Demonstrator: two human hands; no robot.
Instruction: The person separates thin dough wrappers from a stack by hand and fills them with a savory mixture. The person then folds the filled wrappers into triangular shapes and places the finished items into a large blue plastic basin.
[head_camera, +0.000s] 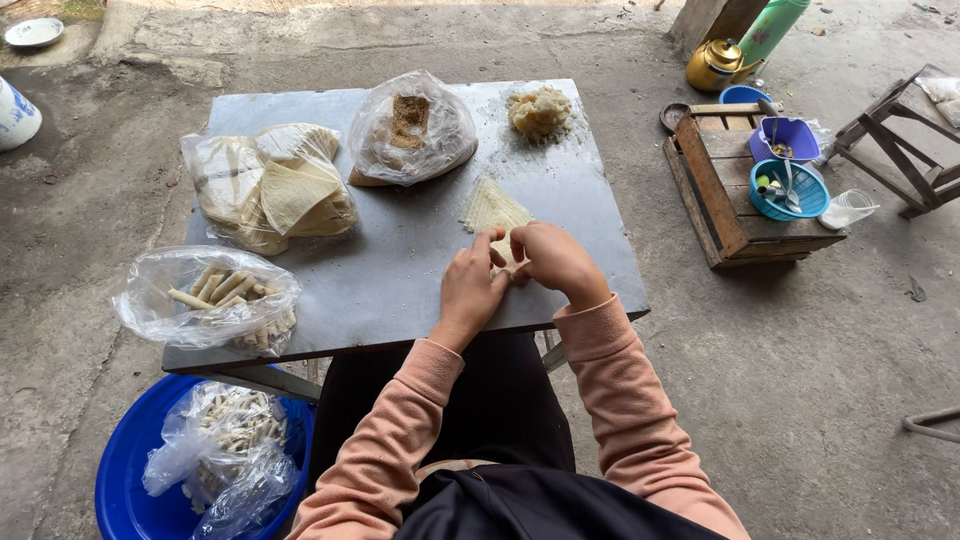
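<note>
Pinching the wrapper (493, 212) near the tabletop's front edge, I see my left hand (470, 285) and right hand (553, 258) both closed on its near corner; it looks thin, soft, tearable; I'd judge light fingertip grips at the edges best.

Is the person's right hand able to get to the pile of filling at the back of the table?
Probably yes. The right hand rests on the wrapper, and the filling pile lies straight ahead with only bare table between.
</note>
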